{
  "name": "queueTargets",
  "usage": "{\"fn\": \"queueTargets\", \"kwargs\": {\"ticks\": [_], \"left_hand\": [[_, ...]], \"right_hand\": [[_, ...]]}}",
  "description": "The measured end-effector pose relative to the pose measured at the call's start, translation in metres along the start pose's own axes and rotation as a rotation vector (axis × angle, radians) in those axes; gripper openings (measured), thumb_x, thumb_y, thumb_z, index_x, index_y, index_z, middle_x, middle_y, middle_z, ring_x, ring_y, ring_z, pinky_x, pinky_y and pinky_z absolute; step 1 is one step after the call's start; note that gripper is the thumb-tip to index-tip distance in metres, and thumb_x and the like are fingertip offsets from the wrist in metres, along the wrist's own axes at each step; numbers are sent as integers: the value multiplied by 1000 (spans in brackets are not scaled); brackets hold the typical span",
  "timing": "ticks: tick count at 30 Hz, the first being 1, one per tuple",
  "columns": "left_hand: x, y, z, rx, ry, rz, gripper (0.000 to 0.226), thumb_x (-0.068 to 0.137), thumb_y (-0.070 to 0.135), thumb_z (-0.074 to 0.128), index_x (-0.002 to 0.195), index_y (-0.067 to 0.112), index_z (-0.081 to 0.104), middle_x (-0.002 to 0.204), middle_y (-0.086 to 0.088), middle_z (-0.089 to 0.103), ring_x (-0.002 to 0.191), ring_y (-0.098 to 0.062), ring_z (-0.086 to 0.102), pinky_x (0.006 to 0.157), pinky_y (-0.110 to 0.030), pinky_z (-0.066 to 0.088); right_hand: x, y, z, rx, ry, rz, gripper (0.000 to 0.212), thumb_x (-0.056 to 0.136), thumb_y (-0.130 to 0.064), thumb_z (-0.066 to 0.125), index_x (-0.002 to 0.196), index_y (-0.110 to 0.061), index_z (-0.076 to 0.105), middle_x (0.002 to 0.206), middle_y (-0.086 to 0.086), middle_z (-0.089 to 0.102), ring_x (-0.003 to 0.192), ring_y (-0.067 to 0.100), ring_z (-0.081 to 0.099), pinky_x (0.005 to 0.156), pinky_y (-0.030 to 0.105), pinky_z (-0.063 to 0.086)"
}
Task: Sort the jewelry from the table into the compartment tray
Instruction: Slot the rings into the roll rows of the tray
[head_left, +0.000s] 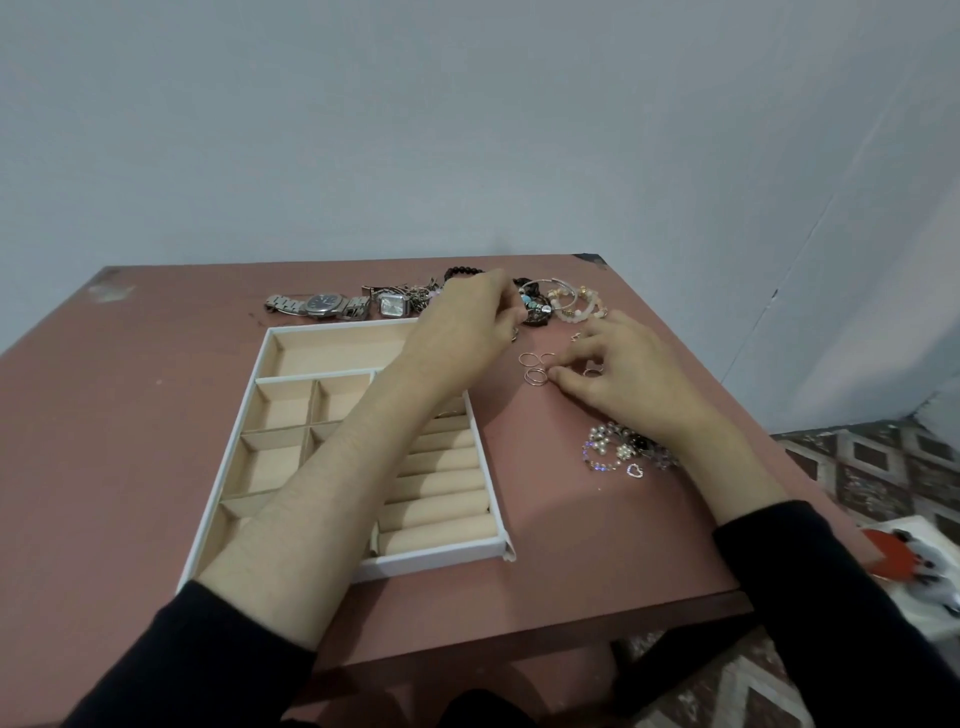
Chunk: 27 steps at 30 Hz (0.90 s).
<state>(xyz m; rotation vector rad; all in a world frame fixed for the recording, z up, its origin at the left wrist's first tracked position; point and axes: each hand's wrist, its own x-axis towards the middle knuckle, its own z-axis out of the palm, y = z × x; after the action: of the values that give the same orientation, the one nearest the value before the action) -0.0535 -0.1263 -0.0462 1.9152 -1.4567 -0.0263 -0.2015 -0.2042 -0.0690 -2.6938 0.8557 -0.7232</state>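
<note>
The white compartment tray (236, 457) with beige lining lies at the table's left-middle. My left forearm crosses over it. My left hand (467, 322) is curled at the edge of a bracelet pile (571, 301), and a small ring (514, 336) peeks out under its fingers. Several thin gold rings (535, 370) lie on the table right of the tray. My right hand (618, 371) pinches thumb and forefinger at the edge of the nearest one. A tangle of pearl and crystal pieces (610, 449) lies beside my right wrist.
Two metal watches (324, 305) (390, 305) and a heap of chains lie along the pink table's (130, 415) far edge. A dark bead bracelet (460, 271) shows behind my left hand. The wall stands right behind the table. Patterned floor and a red-and-white object (904, 558) are at the right.
</note>
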Motion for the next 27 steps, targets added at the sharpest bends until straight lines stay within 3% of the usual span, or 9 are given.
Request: {"fn": "queueTargets", "kwargs": {"ticks": [5, 8, 10, 12, 17, 21, 25, 27], "left_hand": [[-1, 3, -12, -68, 47, -8, 11, 89, 16, 56, 93, 8, 63, 87, -4, 65, 82, -19, 57, 70, -23, 36], [-6, 2, -28, -136, 68, -29, 7, 89, 17, 57, 89, 11, 60, 79, -2, 63, 77, -17, 59, 64, -21, 37], [-16, -2, -38, -146, 71, -24, 6, 90, 18, 57, 84, 16, 57, 76, 0, 64, 73, -14, 59, 61, -17, 40], [-30, -8, -46, -151, 63, -9, 8, 90, 19, 57, 82, 18, 57, 73, 4, 66, 69, -8, 60, 62, -15, 43], [-65, -26, -65, -172, 65, -25, 11, 90, 12, 56, 80, 17, 57, 75, 3, 69, 67, -4, 62, 68, -23, 51], [-84, -39, -78, -140, 103, -47, 9, 88, 10, 58, 81, 16, 60, 71, 6, 68, 67, -4, 62, 70, -19, 48], [-95, -47, -79, -133, 132, -56, 9, 88, 12, 57, 82, 18, 59, 73, 6, 65, 69, -3, 59, 62, -12, 44], [-99, -51, -78, -128, 151, -77, 9, 89, 16, 57, 82, 21, 57, 73, 8, 64, 70, -4, 57, 62, -12, 42]], "right_hand": [[1, -2, 1, 7, 19, -43, 16, 85, -23, 64, 79, -11, 72, 74, 3, 59, 83, 18, 47, 76, 35, 41], [2, -3, 0, 72, 65, -34, 17, 86, -19, 64, 78, -5, 70, 71, 3, 58, 77, 17, 47, 74, 22, 33], [1, -6, 0, 134, 115, -30, 12, 86, -15, 64, 79, -8, 70, 69, -3, 59, 71, 7, 45, 74, 10, 29], [2, -9, 1, 208, 165, -9, 10, 87, -14, 62, 80, -11, 69, 71, -9, 54, 69, 0, 47, 69, 7, 31], [-2, -31, 0, 404, 194, 24, 11, 89, -18, 62, 79, -17, 67, 74, -10, 58, 64, 0, 48, 63, 12, 37], [-5, -63, 7, 582, 87, 32, 12, 88, -16, 62, 78, -18, 68, 71, -4, 64, 58, 0, 48, 58, 13, 40], [-9, -88, 20, 675, -2, 14, 9, 87, -17, 64, 82, -13, 71, 68, -3, 63, 56, -1, 44, 56, 15, 38], [-10, -93, 25, 672, -29, -11, 8, 86, -17, 65, 80, -15, 71, 70, 1, 65, 58, 7, 47, 58, 22, 40]]}}
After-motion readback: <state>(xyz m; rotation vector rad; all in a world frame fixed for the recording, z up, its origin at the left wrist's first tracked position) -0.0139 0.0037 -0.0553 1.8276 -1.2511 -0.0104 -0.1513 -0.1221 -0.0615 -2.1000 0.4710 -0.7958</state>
